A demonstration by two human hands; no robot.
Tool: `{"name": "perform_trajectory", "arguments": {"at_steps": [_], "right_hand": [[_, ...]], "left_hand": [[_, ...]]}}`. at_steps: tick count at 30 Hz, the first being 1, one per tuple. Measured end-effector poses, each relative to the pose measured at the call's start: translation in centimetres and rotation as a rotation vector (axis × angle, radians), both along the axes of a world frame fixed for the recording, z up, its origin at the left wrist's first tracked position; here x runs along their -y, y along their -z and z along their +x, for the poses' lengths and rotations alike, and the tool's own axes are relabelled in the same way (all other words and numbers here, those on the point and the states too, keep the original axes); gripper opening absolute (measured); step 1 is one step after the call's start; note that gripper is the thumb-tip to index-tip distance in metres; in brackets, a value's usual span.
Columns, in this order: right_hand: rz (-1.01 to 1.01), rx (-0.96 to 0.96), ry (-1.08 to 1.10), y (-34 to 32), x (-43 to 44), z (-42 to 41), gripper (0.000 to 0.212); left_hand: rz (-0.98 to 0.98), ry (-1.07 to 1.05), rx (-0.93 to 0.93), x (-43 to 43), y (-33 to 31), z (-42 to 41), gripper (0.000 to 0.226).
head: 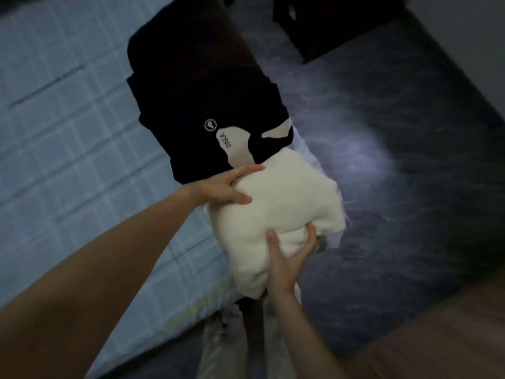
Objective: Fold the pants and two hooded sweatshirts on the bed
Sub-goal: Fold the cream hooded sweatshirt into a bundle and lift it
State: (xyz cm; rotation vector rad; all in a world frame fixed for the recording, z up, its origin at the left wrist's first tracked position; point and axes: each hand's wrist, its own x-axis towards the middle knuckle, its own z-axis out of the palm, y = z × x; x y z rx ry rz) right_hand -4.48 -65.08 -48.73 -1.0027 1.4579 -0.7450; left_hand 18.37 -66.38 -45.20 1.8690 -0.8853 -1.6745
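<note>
Fleece-soft and light, the folded cream sweatshirt [281, 203] sits at the bed [68, 138] edge, touching the black folded clothes [202, 105]. We hold it with 2 hands, left hand [226, 187] and right hand [287, 258], fingers [310, 235] clamped on opposite sides. It would sag, so support underneath.

place: home bedroom | cues: checked-sheeted bed [68, 132], dark cabinet [328, 28]

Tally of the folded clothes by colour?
cream garment: 1
black garment with cream patches: 1
plain black garment: 1 (its edge is dim)
Total: 3
</note>
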Motion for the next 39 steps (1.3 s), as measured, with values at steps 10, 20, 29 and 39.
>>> {"name": "perform_trajectory", "arguments": {"at_steps": [10,20,29,39], "right_hand": [[-0.109,-0.072,-0.024,0.7,2.1,0.2,0.082],[0.054,-0.159,-0.413,-1.0,4.1,-1.7,0.084],[-0.747,-0.61,-1.049,-10.5,13.5,-0.1,0.038],[-1.326,-0.576,-1.233,6.6,18.2,2.6,0.059]], "left_hand": [[-0.156,-0.002,0.075,1.3,0.1,0.0,0.075],[-0.181,-0.23,0.505,-0.7,-1.2,-2.9,0.061],[-0.042,-0.23,0.965,-2.9,-1.1,-13.2,0.063],[-0.152,-0.301,1.301,-2.2,10.1,-14.7,0.066]]}}
